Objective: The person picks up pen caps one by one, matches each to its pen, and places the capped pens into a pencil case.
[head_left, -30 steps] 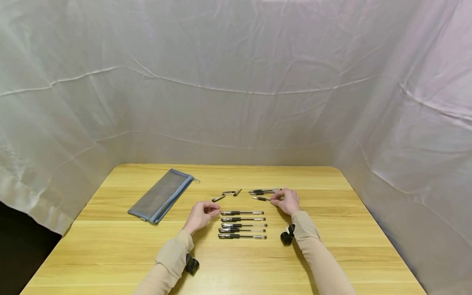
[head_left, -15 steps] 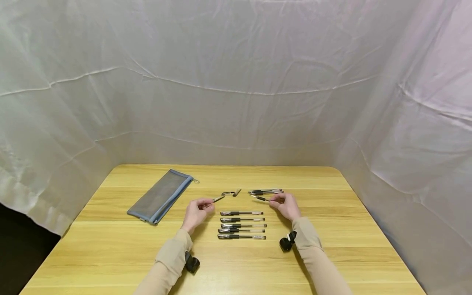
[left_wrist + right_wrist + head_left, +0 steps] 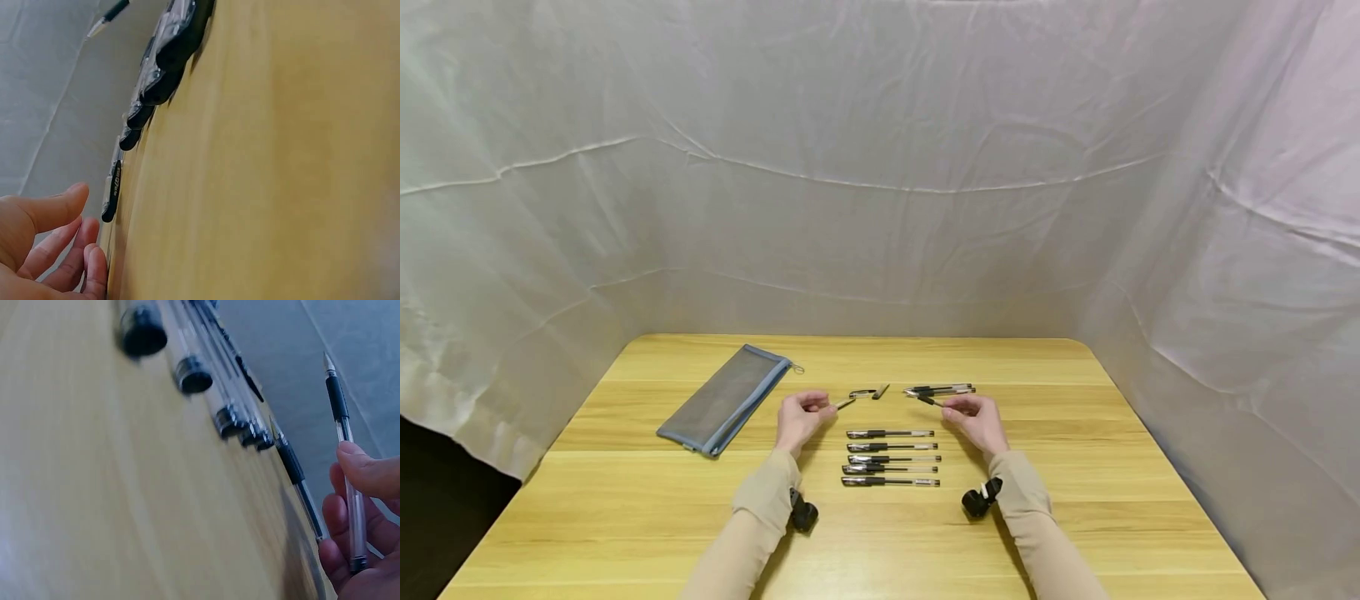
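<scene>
My right hand pinches an uncapped black gel pen, its metal tip pointing away from the palm and the clear barrel lying along the fingers. My left hand is at a loose black pen cap, thumb and fingers apart. In the left wrist view nothing shows between these fingers, and the cap lies just beyond them. Two more loose caps, one clear and black and one slanted, lie farther back. Other uncapped pens lie beyond my right hand.
Several capped gel pens lie in a row of parallel lines between my forearms. A grey mesh zip pouch with blue edging lies at the left on the wooden table. Pale curtains surround the table's back and sides.
My left hand has moved from beside the top capped pen, away from me, to the nearest loose cap. My right hand has lifted the uncapped pen slightly and shifted a little left.
</scene>
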`<state>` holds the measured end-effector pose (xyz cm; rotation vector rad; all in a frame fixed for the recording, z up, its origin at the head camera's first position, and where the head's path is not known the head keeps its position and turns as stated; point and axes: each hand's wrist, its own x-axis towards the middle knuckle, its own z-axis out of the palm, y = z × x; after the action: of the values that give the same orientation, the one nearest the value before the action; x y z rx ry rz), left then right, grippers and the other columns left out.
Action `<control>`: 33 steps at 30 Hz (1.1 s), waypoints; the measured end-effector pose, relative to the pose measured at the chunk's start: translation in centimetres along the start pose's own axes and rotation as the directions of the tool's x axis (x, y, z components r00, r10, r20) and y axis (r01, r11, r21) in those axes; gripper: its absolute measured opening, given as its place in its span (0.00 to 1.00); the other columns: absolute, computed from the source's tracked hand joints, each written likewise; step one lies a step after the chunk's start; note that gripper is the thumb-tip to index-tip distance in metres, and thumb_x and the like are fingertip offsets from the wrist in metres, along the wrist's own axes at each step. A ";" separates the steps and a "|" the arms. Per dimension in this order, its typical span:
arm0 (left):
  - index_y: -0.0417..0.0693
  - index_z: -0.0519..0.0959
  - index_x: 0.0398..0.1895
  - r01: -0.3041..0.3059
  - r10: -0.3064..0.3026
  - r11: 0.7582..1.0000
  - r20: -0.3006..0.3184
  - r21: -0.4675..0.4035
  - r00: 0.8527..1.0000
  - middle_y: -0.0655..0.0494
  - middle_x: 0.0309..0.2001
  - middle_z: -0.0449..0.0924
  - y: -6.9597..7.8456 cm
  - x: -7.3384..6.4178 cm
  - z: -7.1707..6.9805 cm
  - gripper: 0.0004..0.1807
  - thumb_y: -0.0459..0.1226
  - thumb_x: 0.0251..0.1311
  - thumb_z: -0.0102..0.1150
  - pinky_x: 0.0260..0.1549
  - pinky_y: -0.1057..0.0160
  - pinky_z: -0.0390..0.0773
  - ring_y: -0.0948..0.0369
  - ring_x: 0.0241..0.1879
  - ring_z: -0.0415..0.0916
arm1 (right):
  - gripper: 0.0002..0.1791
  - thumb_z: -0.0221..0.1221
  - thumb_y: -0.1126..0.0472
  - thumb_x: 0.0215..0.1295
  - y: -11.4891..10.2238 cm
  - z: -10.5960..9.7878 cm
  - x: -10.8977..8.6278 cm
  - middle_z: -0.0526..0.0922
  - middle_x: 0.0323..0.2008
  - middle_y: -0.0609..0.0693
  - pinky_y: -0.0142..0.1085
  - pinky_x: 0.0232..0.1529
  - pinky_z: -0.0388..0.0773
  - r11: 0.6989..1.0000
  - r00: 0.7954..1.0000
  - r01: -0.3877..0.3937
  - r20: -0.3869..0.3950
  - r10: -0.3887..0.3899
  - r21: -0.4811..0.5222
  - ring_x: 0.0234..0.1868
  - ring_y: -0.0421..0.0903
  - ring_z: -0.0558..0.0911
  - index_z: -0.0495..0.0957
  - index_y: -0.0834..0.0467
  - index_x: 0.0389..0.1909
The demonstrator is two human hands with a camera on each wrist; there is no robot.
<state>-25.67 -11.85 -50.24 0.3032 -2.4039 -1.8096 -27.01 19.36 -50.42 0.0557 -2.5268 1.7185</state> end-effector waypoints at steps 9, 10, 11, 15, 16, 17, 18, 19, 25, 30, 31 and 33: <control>0.36 0.85 0.46 -0.039 0.041 0.995 -0.025 0.092 0.999 0.43 0.43 0.89 0.4 0.6 0.9 0.17 0.29 0.51 0.74 0.52 0.53 0.78 0.50 0.46 0.80 | 0.15 0.69 0.71 0.58 -0.2 0.5 -0.3 0.88 0.41 0.57 0.24 0.40 0.80 0.986 0.999 -0.024 -0.017 0.027 0.162 0.33 0.33 0.81 0.82 0.71 0.47; 0.36 0.85 0.45 -0.043 0.045 0.994 -0.024 0.101 0.999 0.43 0.42 0.89 0.4 0.7 1.0 0.17 0.29 0.51 0.74 0.52 0.52 0.78 0.49 0.46 0.81 | 0.16 0.69 0.71 0.58 -0.2 0.5 -0.3 0.88 0.40 0.55 0.24 0.40 0.80 0.985 0.999 -0.032 -0.018 0.035 0.171 0.33 0.33 0.82 0.82 0.71 0.47; 0.36 0.85 0.45 -0.048 0.051 0.992 -0.025 0.115 0.998 0.43 0.42 0.89 0.4 0.7 1.0 0.17 0.29 0.50 0.75 0.53 0.52 0.78 0.48 0.46 0.81 | 0.16 0.69 0.71 0.58 -0.2 0.5 -0.4 0.88 0.39 0.53 0.24 0.40 0.80 0.983 0.999 -0.038 -0.017 0.042 0.182 0.33 0.33 0.82 0.82 0.71 0.47; 0.36 0.85 0.45 -0.039 0.041 0.991 -0.009 0.131 0.999 0.41 0.42 0.89 0.4 0.9 1.1 0.18 0.28 0.50 0.75 0.58 0.46 0.76 0.45 0.48 0.82 | 0.17 0.69 0.71 0.58 -0.2 0.7 -0.4 0.87 0.35 0.44 0.24 0.40 0.81 0.970 0.997 -0.075 -0.009 0.079 0.232 0.34 0.33 0.83 0.82 0.71 0.49; 0.36 0.84 0.46 -0.036 0.037 0.991 -0.008 0.132 0.999 0.41 0.42 0.89 0.4 0.9 1.1 0.18 0.28 0.50 0.75 0.59 0.46 0.76 0.45 0.48 0.82 | 0.18 0.69 0.71 0.58 -0.2 0.7 -0.4 0.87 0.35 0.43 0.24 0.40 0.81 0.967 0.997 -0.079 -0.007 0.083 0.242 0.34 0.34 0.83 0.81 0.72 0.49; 0.35 0.84 0.45 -0.035 0.036 0.990 -0.008 0.136 0.999 0.41 0.42 0.89 0.4 1.0 1.1 0.18 0.28 0.50 0.75 0.59 0.46 0.77 0.45 0.47 0.83 | 0.18 0.69 0.71 0.58 -0.2 0.7 -0.4 0.87 0.34 0.42 0.24 0.40 0.81 0.964 0.996 -0.082 -0.004 0.086 0.253 0.34 0.34 0.83 0.81 0.72 0.49; 0.35 0.84 0.45 -0.032 0.034 0.990 -0.010 0.136 0.999 0.41 0.41 0.89 0.4 1.0 1.1 0.17 0.27 0.50 0.75 0.58 0.46 0.77 0.45 0.45 0.84 | 0.18 0.69 0.71 0.58 -0.2 0.7 -0.5 0.87 0.34 0.42 0.24 0.40 0.81 0.962 0.996 -0.086 -0.002 0.089 0.261 0.34 0.34 0.83 0.81 0.72 0.49; 0.35 0.84 0.45 -0.031 0.033 0.990 -0.012 0.136 0.999 0.41 0.40 0.89 0.4 1.0 1.1 0.17 0.27 0.50 0.75 0.58 0.46 0.78 0.46 0.44 0.84 | 0.18 0.69 0.71 0.58 -0.1 0.7 -0.5 0.87 0.34 0.42 0.24 0.40 0.82 0.960 0.996 -0.088 -0.001 0.091 0.268 0.34 0.34 0.83 0.81 0.73 0.49; 0.37 0.84 0.44 -0.012 0.015 0.991 -0.028 0.131 1.000 0.42 0.39 0.89 0.5 1.0 1.1 0.17 0.28 0.49 0.76 0.57 0.46 0.78 0.48 0.41 0.85 | 0.18 0.69 0.72 0.58 -0.1 0.8 -0.4 0.86 0.35 0.43 0.25 0.41 0.82 0.955 0.995 -0.100 0.000 0.104 0.280 0.35 0.35 0.83 0.80 0.73 0.50; 0.37 0.85 0.43 0.004 0.001 0.993 -0.038 0.121 0.999 0.43 0.38 0.89 0.4 1.2 1.2 0.16 0.27 0.48 0.76 0.56 0.47 0.79 0.48 0.41 0.85 | 0.18 0.68 0.73 0.58 -0.2 0.9 -0.4 0.87 0.35 0.42 0.24 0.41 0.82 0.953 0.994 -0.103 0.001 0.108 0.286 0.35 0.34 0.83 0.80 0.73 0.50; 0.37 0.85 0.43 0.002 0.002 0.992 -0.038 0.123 0.999 0.42 0.38 0.89 0.4 1.2 1.2 0.16 0.27 0.49 0.76 0.56 0.47 0.80 0.48 0.41 0.85 | 0.18 0.68 0.73 0.58 -0.2 0.9 -0.4 0.86 0.35 0.42 0.24 0.41 0.82 0.952 0.994 -0.103 0.000 0.107 0.289 0.35 0.34 0.83 0.80 0.73 0.50; 0.37 0.85 0.43 0.001 0.003 0.993 -0.039 0.122 0.999 0.42 0.38 0.90 0.3 1.3 1.2 0.16 0.26 0.48 0.75 0.56 0.47 0.80 0.48 0.41 0.85 | 0.18 0.68 0.74 0.58 -0.2 0.9 -0.3 0.86 0.34 0.42 0.24 0.41 0.82 0.951 0.995 -0.101 0.003 0.105 0.291 0.35 0.34 0.83 0.80 0.74 0.50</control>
<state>-27.20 -10.98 -50.28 0.3456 -2.4914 -1.6441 -26.71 18.44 -50.63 -0.0693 -2.2833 2.1115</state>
